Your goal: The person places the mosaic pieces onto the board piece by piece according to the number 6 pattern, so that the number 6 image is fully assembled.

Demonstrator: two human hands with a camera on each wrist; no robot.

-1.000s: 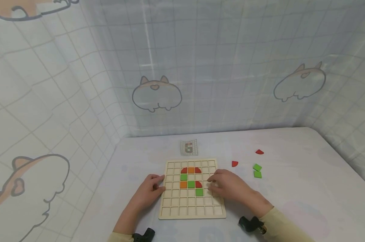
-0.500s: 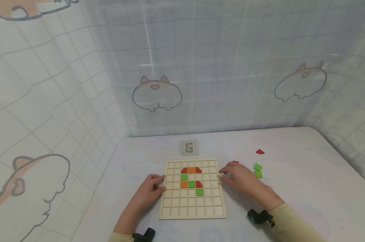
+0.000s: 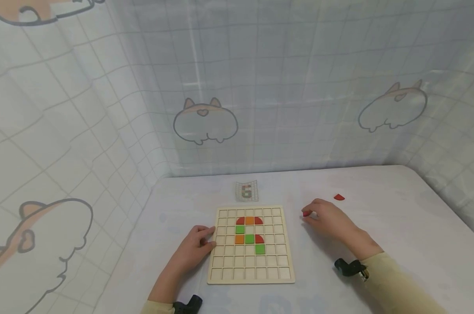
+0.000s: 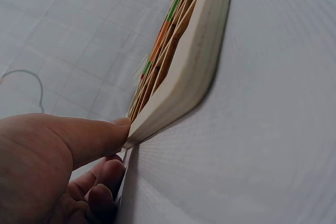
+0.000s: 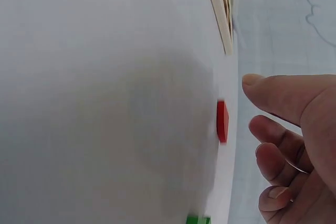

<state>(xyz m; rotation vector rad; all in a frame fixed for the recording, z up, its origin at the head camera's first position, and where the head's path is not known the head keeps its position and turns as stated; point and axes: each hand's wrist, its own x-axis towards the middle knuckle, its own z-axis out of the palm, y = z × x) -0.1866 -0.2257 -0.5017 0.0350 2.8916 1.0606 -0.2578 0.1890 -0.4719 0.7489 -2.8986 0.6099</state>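
White-covered table under both hands. Grid board lies flat between left and right fingers. Left hand: thumb and forefinger tips against the board's left edge, not wrapped round it; a light steady press there should keep the grid from skidding. Right hand: thumb and forefinger parted, nothing gripped as the wrist view has it. Printed card lies forward of the left fingers, past the board's far edge. Green squares, cut off at the wrist view's border, sit toward the right little finger; best not brushed. Red quarter-round lies at the right fingertips. Thin and low: my judgement is to come down level, pads on opposite sides, and pinch gently; pressing on top would likely slide it. Second red piece lies forward of the right fingers, well apart.
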